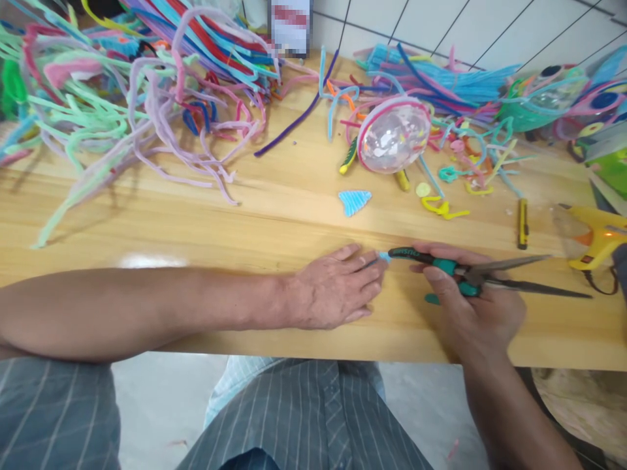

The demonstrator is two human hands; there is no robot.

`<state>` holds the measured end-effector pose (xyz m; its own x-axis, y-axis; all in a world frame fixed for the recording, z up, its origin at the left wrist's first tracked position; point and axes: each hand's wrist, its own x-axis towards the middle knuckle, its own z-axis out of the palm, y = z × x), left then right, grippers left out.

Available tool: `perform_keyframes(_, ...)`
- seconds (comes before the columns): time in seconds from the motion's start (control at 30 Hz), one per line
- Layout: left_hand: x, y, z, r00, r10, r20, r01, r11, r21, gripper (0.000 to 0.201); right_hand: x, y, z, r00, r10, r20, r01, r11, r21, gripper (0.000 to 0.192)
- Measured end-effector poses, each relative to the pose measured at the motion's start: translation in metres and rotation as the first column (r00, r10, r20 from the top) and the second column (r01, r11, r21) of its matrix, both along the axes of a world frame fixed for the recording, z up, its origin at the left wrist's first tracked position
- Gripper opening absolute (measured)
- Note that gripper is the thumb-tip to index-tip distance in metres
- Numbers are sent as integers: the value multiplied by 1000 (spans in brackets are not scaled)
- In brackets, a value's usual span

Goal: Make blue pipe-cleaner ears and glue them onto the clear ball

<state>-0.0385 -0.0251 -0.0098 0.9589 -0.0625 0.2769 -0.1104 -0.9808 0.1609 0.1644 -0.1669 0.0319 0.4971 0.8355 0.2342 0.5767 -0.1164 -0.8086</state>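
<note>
My left hand lies near the front of the wooden table, its fingertips pinching a short light-blue pipe cleaner piece. My right hand grips long-nose pliers with teal handles; one handle tip points toward the blue piece and the metal jaws stick out to the right, apart. A small blue folded pipe-cleaner triangle sits just beyond my hands. Farther back rests a clear plastic dome with a pink rim.
Heaps of coloured pipe cleaners cover the back left and back right. A yellow glue gun lies at the right edge, a small utility knife beside it. Yellow scraps lie near the dome.
</note>
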Motion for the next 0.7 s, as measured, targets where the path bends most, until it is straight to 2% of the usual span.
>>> perform_keyframes(0.07, 0, 0, -1, 1000, 1, 10, -1, 1000, -10, 45, 0, 0, -1, 1000, 23, -6, -23, 999, 26, 16)
perform_keyframes(0.17, 1, -1, -1, 1000, 5, 5, -5, 1000, -3, 43, 1, 0, -3, 996, 84, 8, -84, 996, -32, 17)
perform_keyframes(0.3, 1, 0, 1, 1000, 1, -13, -1, 1000, -8, 44, 1, -2, -2, 999, 33, 14, -34, 999, 27, 20)
perform_keyframes(0.43, 1, 0, 2, 1000, -2, -28, 2, 1000, -6, 44, 0, -3, 0, 1000, 19, 22, -19, 1000, -23, 18)
perform_keyframes(0.57, 0, 0, -1, 1000, -7, 15, 7, 1000, 22, 45, -1, -5, 0, 998, -55, -21, 56, 998, 42, 15)
perform_keyframes(0.7, 0, 0, -3, 1000, -5, 26, 4, 1000, 30, 46, -2, -6, 0, 998, -61, -20, 60, 998, -31, 17)
